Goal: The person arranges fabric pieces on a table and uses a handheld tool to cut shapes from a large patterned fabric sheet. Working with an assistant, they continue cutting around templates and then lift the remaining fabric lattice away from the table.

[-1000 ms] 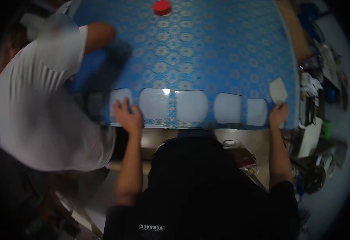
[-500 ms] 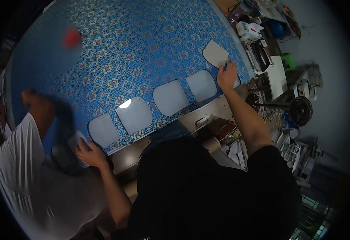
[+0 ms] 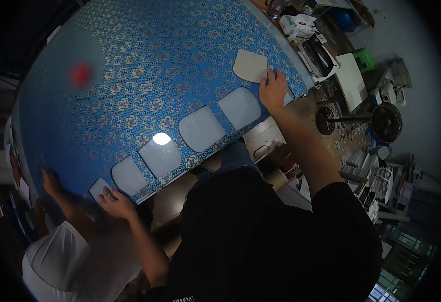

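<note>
My left hand (image 3: 118, 203) is at the table's near left edge, fingers closed on the corner of a pale flat panel (image 3: 99, 189). My right hand (image 3: 274, 90) is farther right with its fingers bent on the near corner of a beige flat panel (image 3: 250, 65) with rounded corners. Between my hands, several grey, dark-edged panels lie in a row along the edge, among them one panel (image 3: 129, 176) near my left hand and another panel (image 3: 239, 108) near my right. Part of a further panel (image 3: 289, 94) shows beside my right wrist.
A blue patterned cloth (image 3: 180, 60) covers the table. At left, a co-worker in a white garment (image 3: 54, 256) rests a hand (image 3: 51, 181) at the table. Cluttered shelves, a tissue box (image 3: 297, 25), a green container (image 3: 363, 59) and a round-based stand (image 3: 385, 124) are at right.
The beige panel has turned at my right hand. The co-worker's arm has drawn back toward the near left, uncovering the panel at my left hand. The whole view has shifted slightly.
</note>
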### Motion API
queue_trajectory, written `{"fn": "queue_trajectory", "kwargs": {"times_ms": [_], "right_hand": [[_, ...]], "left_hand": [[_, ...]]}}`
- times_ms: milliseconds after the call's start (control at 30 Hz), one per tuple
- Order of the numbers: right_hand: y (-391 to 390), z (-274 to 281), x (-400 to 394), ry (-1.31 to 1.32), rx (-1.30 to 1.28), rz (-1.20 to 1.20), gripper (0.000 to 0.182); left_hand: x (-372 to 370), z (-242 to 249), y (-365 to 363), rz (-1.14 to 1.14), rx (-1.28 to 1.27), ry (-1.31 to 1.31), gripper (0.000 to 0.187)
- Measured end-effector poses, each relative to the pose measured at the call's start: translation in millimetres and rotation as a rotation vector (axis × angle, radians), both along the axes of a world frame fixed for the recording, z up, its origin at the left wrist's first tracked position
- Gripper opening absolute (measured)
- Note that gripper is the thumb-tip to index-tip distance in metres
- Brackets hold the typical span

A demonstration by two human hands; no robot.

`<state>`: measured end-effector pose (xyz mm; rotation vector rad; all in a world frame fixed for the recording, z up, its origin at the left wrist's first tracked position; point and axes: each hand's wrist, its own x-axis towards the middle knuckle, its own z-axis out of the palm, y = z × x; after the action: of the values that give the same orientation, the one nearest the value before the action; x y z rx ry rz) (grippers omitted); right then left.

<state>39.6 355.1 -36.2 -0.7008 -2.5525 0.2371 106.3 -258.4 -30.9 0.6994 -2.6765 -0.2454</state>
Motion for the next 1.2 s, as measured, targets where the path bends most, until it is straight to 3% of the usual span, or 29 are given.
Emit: {"fn": "queue_trajectory", "kwargs": {"times_ms": [200, 367, 433, 567, 733, 900, 1200], "right_hand": [[-0.4, 3.1, 0.9, 0.008, -0.038, 0.064, 0.050], [3.4, 13.9, 12.4, -0.080, -0.112, 0.320, 0.050], [6.4, 17.8, 13.8, -0.088, -0.129, 0.347, 0.051], [10.4, 26.5, 16.6, -0.153, -0.124, 0.407, 0.055], [34.7, 30.3, 17.6, -0.211, -0.181, 0.530, 0.060], [52.4, 36.7, 7.2, -0.232, -0.109, 0.731, 0.057], [69.0, 27.1, -5.5, -0.271, -0.166, 0.688, 0.053]], "left_hand": [[-6.6, -0.6, 6.6, 0.015, -0.001, 0.059, 0.039], [1.6, -24.7, 2.3, 0.025, -0.051, -0.006, 0.045], [3.5, -15.9, 58.6, 0.169, -0.178, -0.153, 0.049], [11.0, 0.9, 148.3, 0.141, -0.181, -0.168, 0.054], [22.4, -13.3, 215.0, 0.065, 0.059, -0.115, 0.061], [36.6, 10.3, 291.1, -0.014, 0.150, -0.178, 0.067], [52.9, 16.0, 307.2, -0.119, 0.163, -0.135, 0.071]]}}
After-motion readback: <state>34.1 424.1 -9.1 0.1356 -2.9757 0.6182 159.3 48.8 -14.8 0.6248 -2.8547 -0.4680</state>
